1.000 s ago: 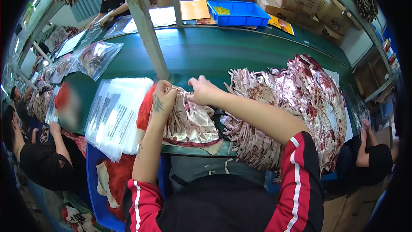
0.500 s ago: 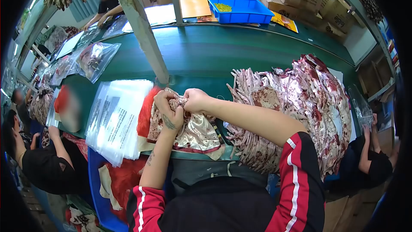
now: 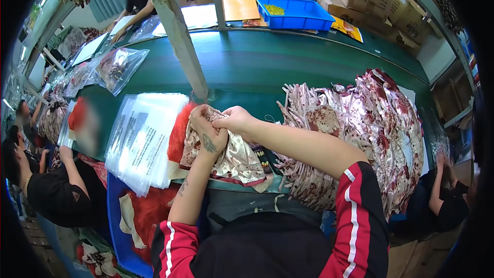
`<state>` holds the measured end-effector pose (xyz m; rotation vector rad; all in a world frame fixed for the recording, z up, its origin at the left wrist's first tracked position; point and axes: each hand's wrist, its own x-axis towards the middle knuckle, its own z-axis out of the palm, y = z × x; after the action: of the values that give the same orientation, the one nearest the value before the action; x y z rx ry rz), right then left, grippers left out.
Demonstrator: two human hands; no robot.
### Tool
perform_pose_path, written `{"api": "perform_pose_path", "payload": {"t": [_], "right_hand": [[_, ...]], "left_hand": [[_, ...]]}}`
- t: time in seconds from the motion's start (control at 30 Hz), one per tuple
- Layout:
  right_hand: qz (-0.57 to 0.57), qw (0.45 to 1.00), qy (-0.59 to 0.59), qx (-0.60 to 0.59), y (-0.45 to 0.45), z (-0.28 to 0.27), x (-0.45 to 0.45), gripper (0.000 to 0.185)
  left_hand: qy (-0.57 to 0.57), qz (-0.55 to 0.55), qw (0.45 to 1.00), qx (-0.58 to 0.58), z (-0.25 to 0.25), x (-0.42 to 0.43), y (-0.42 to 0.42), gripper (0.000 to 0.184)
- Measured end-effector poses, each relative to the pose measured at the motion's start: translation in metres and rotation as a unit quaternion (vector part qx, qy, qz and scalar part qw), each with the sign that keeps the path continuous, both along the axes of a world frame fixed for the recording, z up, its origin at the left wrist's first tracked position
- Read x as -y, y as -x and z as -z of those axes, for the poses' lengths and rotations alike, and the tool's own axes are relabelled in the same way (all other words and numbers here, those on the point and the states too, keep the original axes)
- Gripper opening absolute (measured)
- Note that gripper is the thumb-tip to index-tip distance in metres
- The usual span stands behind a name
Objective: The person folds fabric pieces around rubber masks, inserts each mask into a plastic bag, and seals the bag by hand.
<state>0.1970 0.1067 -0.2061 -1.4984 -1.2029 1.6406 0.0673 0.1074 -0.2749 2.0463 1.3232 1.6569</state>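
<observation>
A shiny cream satin cloth piece (image 3: 239, 159) with dark red blotches hangs gathered over the near edge of the green table. My left hand (image 3: 210, 133) is closed around its bunched top, thumb toward me. Close against it, my right hand (image 3: 235, 121) pinches the same gathered fabric from the right. The exact fold between the fingertips is hidden. Bright red fluffy material (image 3: 178, 131) lies just left of the cloth. Small dark packs with teeth-like pale shapes (image 3: 264, 159) rest to the right of it, partly covered.
Printed clear plastic bags (image 3: 146, 141) are stacked on the left. A large heap of blotched satin pieces (image 3: 381, 134) stands at right. A post (image 3: 180, 36) rises from the green table (image 3: 257, 62). Beyond is a blue tray (image 3: 298, 14). Co-workers sit on both sides.
My right fingers have shifted slightly down and left over the gathered cloth. The view has moved a little. A co-worker at the far left has reached farther forward.
</observation>
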Motion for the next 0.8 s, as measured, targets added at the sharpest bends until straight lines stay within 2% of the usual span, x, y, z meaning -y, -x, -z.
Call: {"api": "perform_pose_path", "payload": {"t": [0.17,0.3,0.43,0.5,0.53,0.67,0.7,0.8], "right_hand": [[-0.010,0.997,-0.055,0.055,0.001,0.009,-0.004,0.037],[-0.024,0.988,-0.112,0.104,-0.002,-0.013,0.006,0.035],[-0.050,0.979,-0.164,0.108,-0.004,-0.031,0.023,0.036],[-0.071,0.972,-0.202,0.097,-0.005,-0.040,0.029,0.037],[-0.072,0.971,-0.205,0.097,-0.006,-0.044,0.031,0.037],[-0.061,0.951,-0.235,0.191,-0.009,-0.054,0.041,0.034],[-0.058,0.951,-0.236,0.191,-0.009,-0.052,0.042,0.034],[-0.020,0.947,-0.282,0.152,-0.002,-0.035,0.043,0.035]], "left_hand": [[-0.016,0.011,0.999,-0.044,-0.010,0.005,0.006,0.070],[0.022,0.054,0.991,-0.118,-0.077,0.018,0.035,0.082],[0.083,0.072,0.984,-0.141,-0.098,-0.005,0.080,0.093],[0.139,0.226,0.937,-0.227,-0.104,-0.019,0.095,0.069],[0.137,0.224,0.938,-0.227,-0.111,-0.015,0.093,0.069],[0.403,0.130,0.881,-0.210,-0.142,0.019,0.069,0.035],[0.401,0.132,0.881,-0.212,-0.140,0.027,0.060,0.035],[0.285,0.072,0.942,-0.160,-0.132,0.060,0.032,0.025]]}}
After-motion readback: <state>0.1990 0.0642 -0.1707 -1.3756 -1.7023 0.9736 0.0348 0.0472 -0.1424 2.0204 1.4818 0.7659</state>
